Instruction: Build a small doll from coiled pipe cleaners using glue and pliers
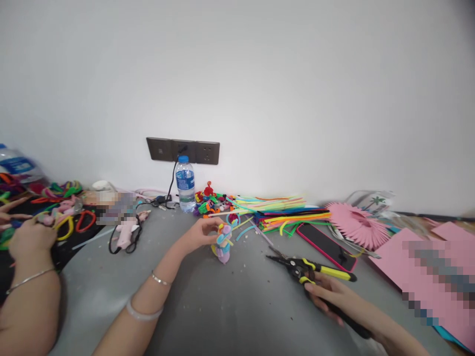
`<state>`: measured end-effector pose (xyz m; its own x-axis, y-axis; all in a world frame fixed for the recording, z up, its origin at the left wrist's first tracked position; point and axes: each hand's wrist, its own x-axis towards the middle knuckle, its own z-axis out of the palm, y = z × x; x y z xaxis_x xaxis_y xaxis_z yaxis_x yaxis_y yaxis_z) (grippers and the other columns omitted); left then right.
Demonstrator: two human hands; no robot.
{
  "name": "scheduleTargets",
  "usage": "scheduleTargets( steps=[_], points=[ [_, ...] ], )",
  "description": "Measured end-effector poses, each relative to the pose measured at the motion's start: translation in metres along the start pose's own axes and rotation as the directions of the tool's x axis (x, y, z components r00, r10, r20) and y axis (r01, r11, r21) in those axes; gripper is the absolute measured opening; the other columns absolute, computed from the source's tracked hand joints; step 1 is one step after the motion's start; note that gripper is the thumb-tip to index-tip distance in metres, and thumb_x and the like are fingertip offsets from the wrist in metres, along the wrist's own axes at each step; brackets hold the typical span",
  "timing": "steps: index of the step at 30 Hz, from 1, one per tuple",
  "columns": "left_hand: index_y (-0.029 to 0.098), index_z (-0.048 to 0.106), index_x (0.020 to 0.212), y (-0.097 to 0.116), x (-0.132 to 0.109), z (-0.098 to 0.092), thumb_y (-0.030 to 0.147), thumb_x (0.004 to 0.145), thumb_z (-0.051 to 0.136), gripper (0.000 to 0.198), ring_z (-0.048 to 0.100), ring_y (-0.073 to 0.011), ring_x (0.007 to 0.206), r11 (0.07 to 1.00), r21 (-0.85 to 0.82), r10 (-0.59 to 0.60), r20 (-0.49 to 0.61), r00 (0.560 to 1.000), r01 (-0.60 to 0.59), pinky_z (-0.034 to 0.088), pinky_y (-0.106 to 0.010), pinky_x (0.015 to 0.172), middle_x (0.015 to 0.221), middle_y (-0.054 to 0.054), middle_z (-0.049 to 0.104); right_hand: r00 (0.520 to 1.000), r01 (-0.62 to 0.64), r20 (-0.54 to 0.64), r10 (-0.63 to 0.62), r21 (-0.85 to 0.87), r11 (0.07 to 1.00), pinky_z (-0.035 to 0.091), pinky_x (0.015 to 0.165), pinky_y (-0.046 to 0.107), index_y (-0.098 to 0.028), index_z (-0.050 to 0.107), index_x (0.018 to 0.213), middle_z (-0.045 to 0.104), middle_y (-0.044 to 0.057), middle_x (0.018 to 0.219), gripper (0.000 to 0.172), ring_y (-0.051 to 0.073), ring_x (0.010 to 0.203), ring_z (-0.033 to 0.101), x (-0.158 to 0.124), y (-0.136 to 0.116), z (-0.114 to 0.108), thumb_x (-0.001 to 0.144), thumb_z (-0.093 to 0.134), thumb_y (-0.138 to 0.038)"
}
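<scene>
My left hand is closed on a small pipe-cleaner figure in lilac, blue and yellow, standing upright at the middle of the grey table. Thumb and fingers pinch its upper left side. My right hand has its fingers round the lower handle of black-and-yellow pliers. The pliers' handles are spread apart, and their dark jaws point left toward the figure. Just behind the jaws lies a thin metal tool, partly covered by the pliers. Short cut pipe-cleaner pieces lie to the right of the figure.
Along the wall stand a water bottle, colourful pipe-cleaner pieces and a bundle of pipe cleaners. A pink-edged phone and pink paper lie right. A pink glue gun lies left, near another person's arm.
</scene>
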<state>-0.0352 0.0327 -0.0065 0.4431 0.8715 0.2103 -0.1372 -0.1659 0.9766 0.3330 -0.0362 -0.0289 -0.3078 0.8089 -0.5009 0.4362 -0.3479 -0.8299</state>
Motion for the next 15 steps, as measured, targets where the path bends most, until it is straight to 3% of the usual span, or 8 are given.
scheduleTargets(
  steps=[3, 6, 9, 12, 13, 15],
  points=[
    [0.015, 0.073, 0.092, -0.001, 0.000, -0.013, 0.041, 0.069, 0.080, 0.036, 0.055, -0.0207, 0.086, 0.998, 0.070, -0.001, 0.033, 0.999, -0.001, 0.043, -0.031, 0.076, 0.095, -0.009, 0.062, 0.952, -0.042, -0.307, -0.013, -0.174, 0.984, 0.037, 0.041, 0.026, -0.022, 0.050, 0.086, 0.051, -0.005, 0.052, 0.050, 0.014, 0.039, 0.047, 0.003, 0.003, 0.000, 0.063, 0.061, -0.065],
    [0.014, 0.072, 0.093, -0.002, 0.000, -0.021, 0.043, 0.069, 0.080, 0.038, 0.054, -0.0203, 0.085, 0.995, 0.102, -0.011, 0.038, 0.999, 0.007, 0.042, -0.032, 0.077, 0.097, -0.009, 0.062, 0.804, -0.063, -0.567, -0.180, -0.383, 0.922, 0.047, 0.051, 0.034, -0.022, 0.053, 0.089, 0.060, 0.001, 0.061, 0.048, 0.023, 0.052, 0.060, 0.002, 0.012, 0.000, 0.059, 0.058, -0.059],
    [0.013, 0.071, 0.092, -0.003, -0.001, -0.023, 0.046, 0.071, 0.078, 0.040, 0.053, -0.0189, 0.080, 0.995, 0.084, -0.058, 0.042, 0.997, 0.055, 0.042, -0.031, 0.074, 0.089, -0.008, 0.061, 0.724, -0.044, -0.593, -0.352, -0.549, 0.835, 0.052, 0.066, 0.042, -0.021, 0.059, 0.086, 0.068, 0.011, 0.080, 0.037, 0.030, 0.070, 0.068, -0.001, 0.013, 0.007, 0.064, 0.056, -0.051],
    [0.013, 0.071, 0.089, -0.002, -0.001, -0.022, 0.047, 0.068, 0.080, 0.041, 0.052, -0.0176, 0.076, 0.996, 0.054, -0.076, 0.043, 0.996, 0.074, 0.041, -0.030, 0.070, 0.086, -0.007, 0.060, 0.647, -0.013, -0.570, -0.507, -0.672, 0.740, 0.052, 0.078, 0.050, -0.021, 0.061, 0.091, 0.071, 0.014, 0.090, 0.033, 0.036, 0.088, 0.068, -0.006, -0.013, 0.031, 0.073, 0.057, -0.048],
    [0.013, 0.071, 0.088, -0.001, -0.001, -0.021, 0.047, 0.068, 0.080, 0.041, 0.052, -0.0174, 0.076, 0.996, 0.049, -0.071, 0.046, 0.996, 0.069, 0.041, -0.030, 0.070, 0.086, -0.007, 0.060, 0.622, 0.046, -0.541, -0.567, -0.697, 0.715, 0.052, 0.080, 0.050, -0.021, 0.061, 0.095, 0.071, 0.014, 0.094, 0.032, 0.036, 0.091, 0.067, -0.009, -0.030, 0.044, 0.077, 0.056, -0.047],
    [0.013, 0.071, 0.085, 0.000, -0.001, -0.019, 0.047, 0.069, 0.079, 0.039, 0.053, -0.0174, 0.076, 0.997, 0.051, -0.057, 0.065, 0.996, 0.053, 0.041, -0.030, 0.070, 0.086, -0.007, 0.060, 0.583, 0.298, -0.401, -0.707, -0.704, 0.644, 0.053, 0.083, 0.043, -0.021, 0.059, 0.108, 0.071, 0.012, 0.102, 0.030, 0.030, 0.095, 0.068, -0.016, -0.071, 0.079, 0.084, 0.056, -0.040]
  ],
)
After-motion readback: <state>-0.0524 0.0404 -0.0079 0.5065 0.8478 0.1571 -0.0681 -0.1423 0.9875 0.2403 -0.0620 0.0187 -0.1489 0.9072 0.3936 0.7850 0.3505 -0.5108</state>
